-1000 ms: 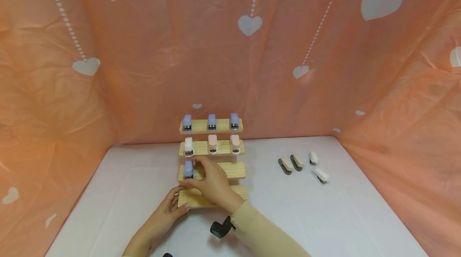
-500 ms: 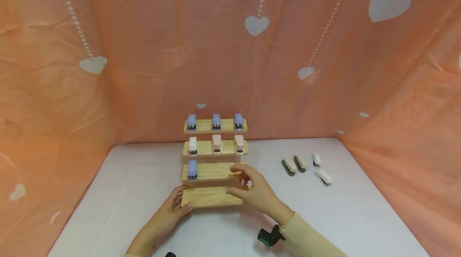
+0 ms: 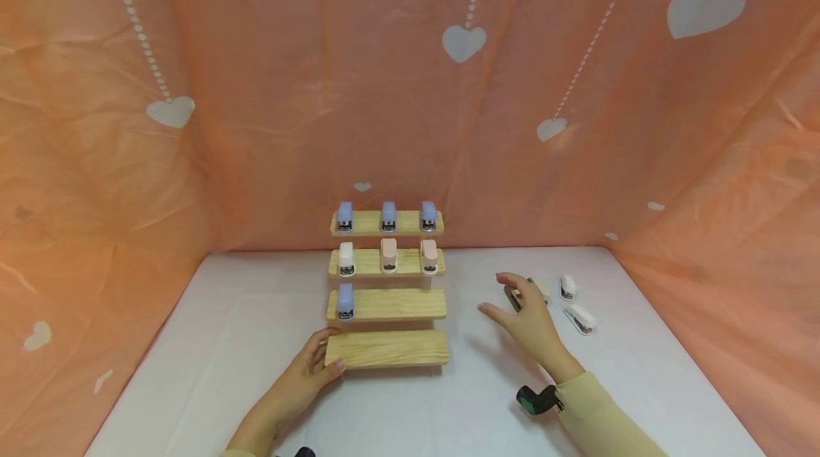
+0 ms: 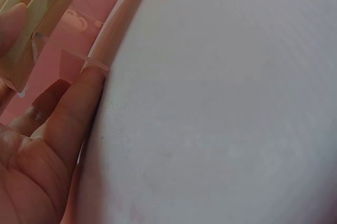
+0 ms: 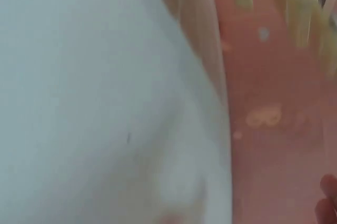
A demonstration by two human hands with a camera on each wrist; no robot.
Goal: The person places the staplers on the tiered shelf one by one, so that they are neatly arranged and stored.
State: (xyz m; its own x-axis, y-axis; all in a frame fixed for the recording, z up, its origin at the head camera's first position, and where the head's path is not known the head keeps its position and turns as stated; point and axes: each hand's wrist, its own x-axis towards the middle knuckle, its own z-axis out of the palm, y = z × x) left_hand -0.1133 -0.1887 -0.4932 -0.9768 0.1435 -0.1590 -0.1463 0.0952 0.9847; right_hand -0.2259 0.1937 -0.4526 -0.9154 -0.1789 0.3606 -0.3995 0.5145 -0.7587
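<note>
My left hand (image 3: 300,380) grips the left end of a four-tier wooden display rack (image 3: 391,349). In the left wrist view its thumb (image 4: 11,23) lies on the wooden board and the fingers reach a clear support below. My right hand (image 3: 534,325) is over the table to the right, thumb and fingers spread apart with nothing between them. Just beyond it are two dark-based beige mini staplers, one partly hidden (image 3: 512,298) by the hand, the other (image 3: 542,287) also partly covered. Single lilac stapler (image 3: 345,301) stands at the left of the third tier.
Three lilac staplers (image 3: 389,216) stand on the top tier. On the second tier are a white stapler (image 3: 346,258) and two pink staplers (image 3: 389,255). Two white staplers, one upright (image 3: 567,287) and one angled (image 3: 580,318), lie farther right on the white table (image 3: 640,386). Orange cloth (image 3: 288,122) encloses the back and sides.
My right hand has left the lilac stapler on the third tier and moved right to the loose staplers, its fingers spreading. The left hand keeps its hold on the rack.
</note>
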